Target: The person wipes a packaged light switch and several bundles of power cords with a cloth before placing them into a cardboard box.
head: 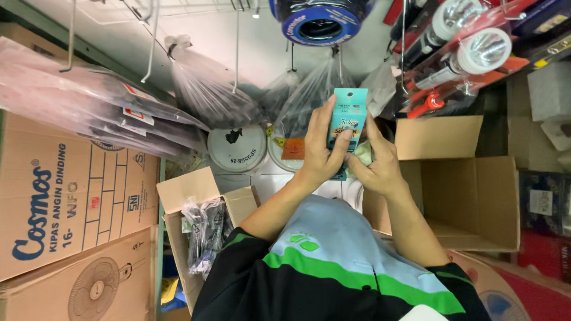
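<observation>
A small teal cardboard box [349,113] is held upright in front of me by both hands. My left hand [320,151] wraps its left side, with the thumb across the front. My right hand [380,166] grips the lower right edge, and some greenish packaging shows between its fingers. My forearms rise from short sleeves of a black, green and grey shirt [333,267] at the bottom of the view.
An open brown carton [476,196] stands right of my hands. A smaller open carton [205,232] with bagged black items sits lower left. Large fan cartons [71,196] fill the left. Plastic bags [208,89], white round lids [238,148] and packaged torches [476,47] surround them.
</observation>
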